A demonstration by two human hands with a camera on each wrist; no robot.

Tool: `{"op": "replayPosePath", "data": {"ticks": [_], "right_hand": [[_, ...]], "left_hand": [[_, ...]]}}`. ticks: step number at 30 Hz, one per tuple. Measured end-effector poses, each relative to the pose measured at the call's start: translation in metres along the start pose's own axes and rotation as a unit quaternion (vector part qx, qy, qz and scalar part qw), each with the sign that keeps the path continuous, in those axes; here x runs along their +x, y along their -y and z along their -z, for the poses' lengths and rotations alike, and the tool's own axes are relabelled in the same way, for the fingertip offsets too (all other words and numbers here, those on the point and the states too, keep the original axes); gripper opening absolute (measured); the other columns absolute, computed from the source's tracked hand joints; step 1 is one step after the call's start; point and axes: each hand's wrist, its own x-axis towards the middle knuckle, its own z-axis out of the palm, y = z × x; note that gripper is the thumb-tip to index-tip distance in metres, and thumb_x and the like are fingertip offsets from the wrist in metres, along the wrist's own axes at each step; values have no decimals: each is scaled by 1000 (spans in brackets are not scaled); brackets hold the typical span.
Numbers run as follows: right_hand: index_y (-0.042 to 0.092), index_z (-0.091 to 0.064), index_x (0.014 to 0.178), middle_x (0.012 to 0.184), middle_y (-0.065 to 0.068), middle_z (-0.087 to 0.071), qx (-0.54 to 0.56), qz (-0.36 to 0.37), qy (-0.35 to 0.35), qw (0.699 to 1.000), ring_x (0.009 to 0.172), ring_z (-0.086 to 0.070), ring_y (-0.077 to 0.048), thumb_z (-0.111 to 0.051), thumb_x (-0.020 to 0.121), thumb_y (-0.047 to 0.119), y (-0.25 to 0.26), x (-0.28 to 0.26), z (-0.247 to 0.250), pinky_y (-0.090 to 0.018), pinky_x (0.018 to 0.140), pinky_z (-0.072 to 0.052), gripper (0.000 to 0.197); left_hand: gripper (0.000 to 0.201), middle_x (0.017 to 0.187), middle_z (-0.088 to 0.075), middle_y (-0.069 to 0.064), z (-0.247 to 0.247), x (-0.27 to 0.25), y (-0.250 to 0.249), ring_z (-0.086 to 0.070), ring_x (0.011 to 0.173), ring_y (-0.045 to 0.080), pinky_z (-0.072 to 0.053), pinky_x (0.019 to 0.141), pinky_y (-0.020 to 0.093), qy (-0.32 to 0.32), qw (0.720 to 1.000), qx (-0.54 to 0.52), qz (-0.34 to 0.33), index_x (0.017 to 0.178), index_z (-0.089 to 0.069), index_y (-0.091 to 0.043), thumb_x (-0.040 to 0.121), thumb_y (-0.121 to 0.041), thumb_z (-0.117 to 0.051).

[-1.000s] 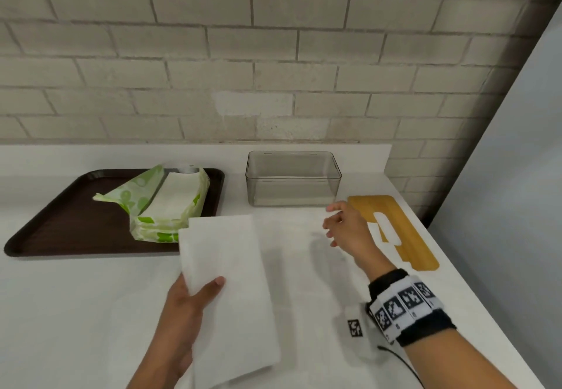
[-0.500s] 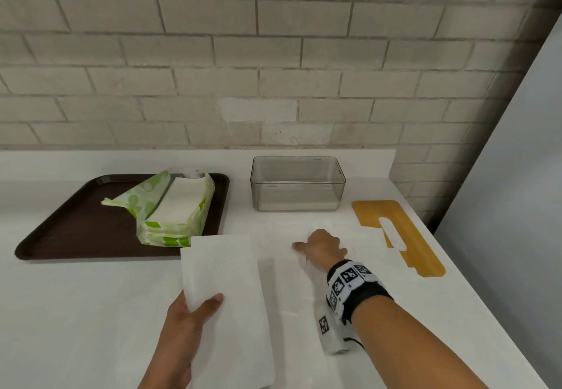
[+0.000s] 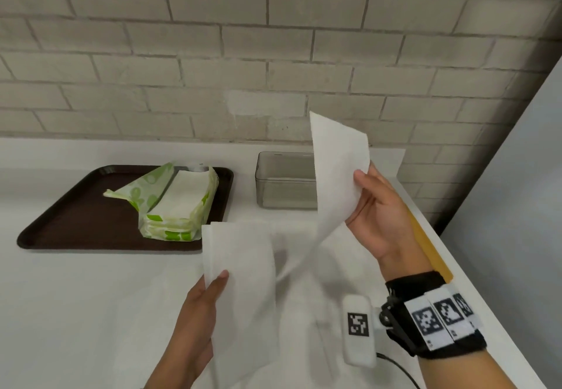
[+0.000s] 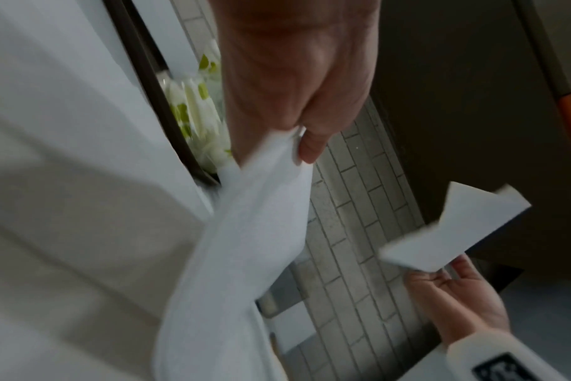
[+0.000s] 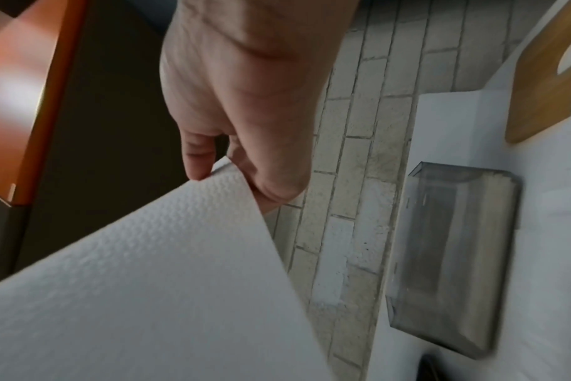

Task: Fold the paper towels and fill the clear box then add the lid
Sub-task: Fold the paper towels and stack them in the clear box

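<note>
My left hand [image 3: 219, 282] pinches a folded white paper towel [image 3: 243, 267] by its left edge, thumb on top, just above the counter; the left wrist view shows the same pinch [image 4: 297, 139]. My right hand [image 3: 365, 194] pinches a second white sheet [image 3: 337, 169] and holds it raised in front of the clear box [image 3: 286, 188]. That sheet's lower end is blurred beside the left towel. The clear box [image 5: 453, 257] looks empty and stands by the brick wall. The wooden lid [image 3: 425, 242] lies flat at the right, mostly behind my right wrist.
A dark brown tray [image 3: 76, 224] at the left back carries an opened green-and-white pack of paper towels [image 3: 173, 203]. The white counter's right edge runs close past the lid. A grey panel stands to the right.
My right hand went down to the counter, took hold of a sheet there and lifted it up in front of the box. My left hand has kept its hold on the folded towel.
</note>
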Motion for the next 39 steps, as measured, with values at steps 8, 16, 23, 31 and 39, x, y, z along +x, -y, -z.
{"op": "replayPosePath", "data": {"ticks": [8,16,23,31,39], "right_hand": [[7,-59,89,81,-11,-68,-512,9,-78,855,74,-64,-26,-45,96,37,-74,-28,13,-37,68,-51,34],[19,-42,120,75,-1,-54,-749,-19,-57,659,74,-54,-21,-32,99,43,-100,-42,18,-30,61,-38,34],[14,-56,91,80,-3,-58,-583,-123,-152,789,63,-53,-14,-57,91,24,-62,17,59,-25,57,-45,10],[4,-53,100,91,-6,-57,-714,-306,-143,613,87,-59,-23,-60,87,29,-78,46,97,-28,72,-50,29],[15,-57,97,102,-4,-59,-670,-222,-200,680,101,-55,-25,-56,89,23,-90,51,82,-37,92,-40,12]], "left_hand": [[54,117,-68,9,-44,0,7,-62,110,31,-43,102,49,51,994,-57,73,127,-58,-14,79,-38,-65],[48,71,-75,1,-63,-8,9,-71,71,21,-48,68,37,113,987,-63,98,92,-62,-22,91,-59,-32],[24,102,-71,19,-42,-2,9,-66,94,36,-51,80,43,63,994,-74,42,112,-61,-3,93,0,-46],[29,109,-68,22,-25,-3,9,-63,101,39,-49,84,46,72,994,-76,23,118,-59,-4,92,-3,-47],[29,110,-68,21,-12,-7,7,-62,102,39,-48,88,48,46,995,-89,18,120,-58,-4,93,-6,-48]]}}
